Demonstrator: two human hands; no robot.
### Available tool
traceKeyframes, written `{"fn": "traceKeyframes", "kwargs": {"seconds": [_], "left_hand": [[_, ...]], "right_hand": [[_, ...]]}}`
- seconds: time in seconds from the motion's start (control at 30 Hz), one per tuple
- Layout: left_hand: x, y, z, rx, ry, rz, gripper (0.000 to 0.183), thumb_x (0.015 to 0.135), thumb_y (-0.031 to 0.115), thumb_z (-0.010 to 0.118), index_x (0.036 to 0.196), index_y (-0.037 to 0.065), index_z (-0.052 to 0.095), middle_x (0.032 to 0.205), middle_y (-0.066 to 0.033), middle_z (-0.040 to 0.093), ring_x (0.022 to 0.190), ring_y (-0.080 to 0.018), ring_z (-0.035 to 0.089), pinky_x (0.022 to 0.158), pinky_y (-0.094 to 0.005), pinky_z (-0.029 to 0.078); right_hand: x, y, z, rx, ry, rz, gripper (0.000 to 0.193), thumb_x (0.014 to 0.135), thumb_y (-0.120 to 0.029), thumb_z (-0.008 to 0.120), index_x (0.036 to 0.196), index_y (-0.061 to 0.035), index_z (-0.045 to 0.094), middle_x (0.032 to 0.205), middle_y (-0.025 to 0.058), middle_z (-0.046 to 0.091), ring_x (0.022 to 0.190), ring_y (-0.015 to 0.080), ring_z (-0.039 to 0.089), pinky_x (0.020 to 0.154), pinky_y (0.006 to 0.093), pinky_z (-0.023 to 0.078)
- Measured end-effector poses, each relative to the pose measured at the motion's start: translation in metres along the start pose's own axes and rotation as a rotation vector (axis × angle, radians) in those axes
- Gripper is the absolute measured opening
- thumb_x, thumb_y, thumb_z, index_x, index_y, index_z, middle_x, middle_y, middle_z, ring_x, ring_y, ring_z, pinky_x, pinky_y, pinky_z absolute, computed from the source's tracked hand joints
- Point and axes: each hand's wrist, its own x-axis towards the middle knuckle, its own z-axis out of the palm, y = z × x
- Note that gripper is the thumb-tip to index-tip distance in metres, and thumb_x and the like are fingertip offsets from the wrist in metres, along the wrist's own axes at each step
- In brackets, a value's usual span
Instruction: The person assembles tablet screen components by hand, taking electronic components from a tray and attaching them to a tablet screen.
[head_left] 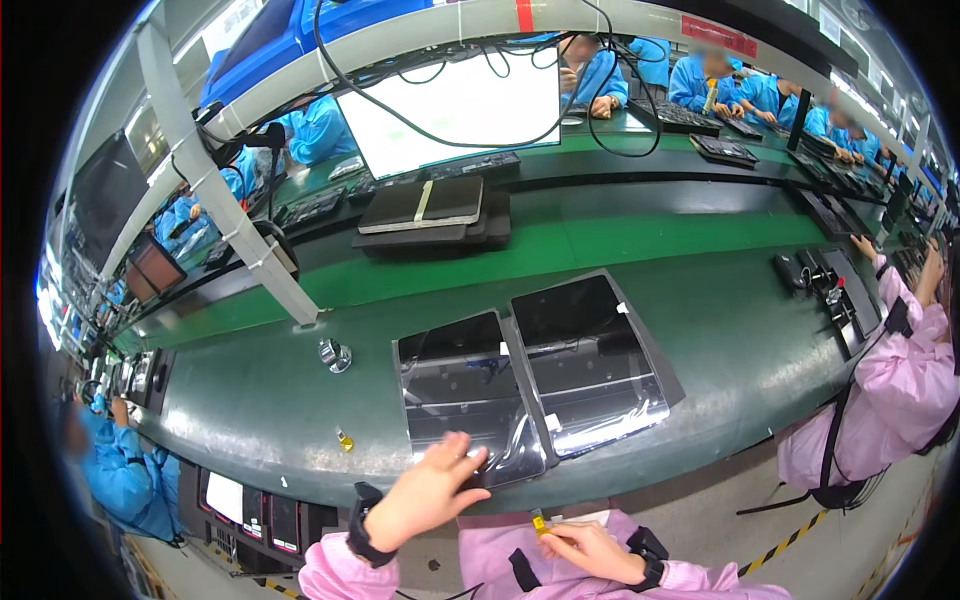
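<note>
My left hand (pixel 428 492) is open, fingers spread, at the near left corner of a dark glossy panel (pixel 465 385) in clear film; I cannot tell whether it touches. Beside that panel, to the right, lies a second filmed panel (pixel 585 350) with small white tabs. My right hand (pixel 592 552) is closed in a pinch on a small yellow tab-like piece (pixel 540 524), held over my lap at the table's near edge. A similar small yellow piece (pixel 345 440) rests on the green tabletop left of the panels. Behind it stands a small shiny metal object (pixel 335 355).
A slanted white post (pixel 235 230) meets the table at the left. Farther back are stacked dark flat devices (pixel 420 205) and a bright monitor (pixel 455 110) with hanging cables. Black equipment (pixel 835 290) sits at the right, near a co-worker in pink (pixel 900 365). Dark trays (pixel 255 515) stand below left.
</note>
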Motion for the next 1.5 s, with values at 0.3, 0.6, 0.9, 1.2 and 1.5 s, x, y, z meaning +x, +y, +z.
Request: {"fn": "traceKeyframes", "kwargs": {"seconds": [0.3,0.6,0.9,1.2,1.5], "left_hand": [[-0.019,-0.008,0.031,-0.121,0.041,-0.309,0.109,0.065,0.041,0.082,0.145,0.001,0.019,0.129,-0.0544,0.014,0.108,-0.0606,0.045,0.090,-0.0431,0.047],[0.067,-0.015,0.034,-0.104,0.116,-0.237,0.100,0.059,0.035,0.086,0.141,0.009,0.036,0.128,-0.0520,0.023,0.096,-0.0538,0.056,0.085,-0.0405,0.050],[0.226,-0.067,0.036,-0.029,0.125,-0.093,0.104,0.057,0.041,0.086,0.142,0.009,0.035,0.128,-0.0543,0.017,0.112,-0.0549,0.047,0.097,-0.0420,0.043],[0.361,-0.136,0.019,-0.190,0.036,-0.168,0.106,0.053,0.044,0.087,0.140,0.006,0.039,0.132,-0.0459,0.029,0.131,-0.0484,0.031,0.106,-0.0419,0.035],[0.405,-0.203,0.036,-0.129,-0.002,-0.258,0.107,0.050,0.045,0.086,0.142,0.016,0.038,0.138,-0.0348,0.033,0.130,-0.0442,0.035,0.105,-0.0458,0.034]], "right_hand": [[-0.012,0.001,-0.130,-0.166,0.689,-0.062,0.016,0.093,-0.006,0.047,0.087,0.0038,0.059,0.081,0.0123,0.066,0.072,0.0199,0.065,0.066,0.0313,0.050],[0.018,0.023,-0.193,-0.508,0.608,-0.263,0.011,0.092,-0.005,0.050,0.092,0.0043,0.056,0.080,0.0174,0.061,0.073,0.0364,0.060,0.068,0.0399,0.047],[0.089,0.068,-0.291,-0.545,0.709,-0.283,0.010,0.089,-0.004,0.052,0.084,0.0026,0.058,0.085,0.0208,0.061,0.087,0.0398,0.060,0.077,0.0425,0.048],[0.216,0.104,-0.376,-0.699,0.738,-0.293,0.013,0.086,-0.005,0.051,0.077,0.0022,0.059,0.087,0.0261,0.061,0.109,0.0422,0.054,0.089,0.0456,0.047],[0.274,0.111,-0.385,-0.732,0.742,-0.246,0.016,0.084,-0.007,0.052,0.077,0.0014,0.065,0.083,0.0240,0.062,0.099,0.0393,0.059,0.091,0.0437,0.048]]}}
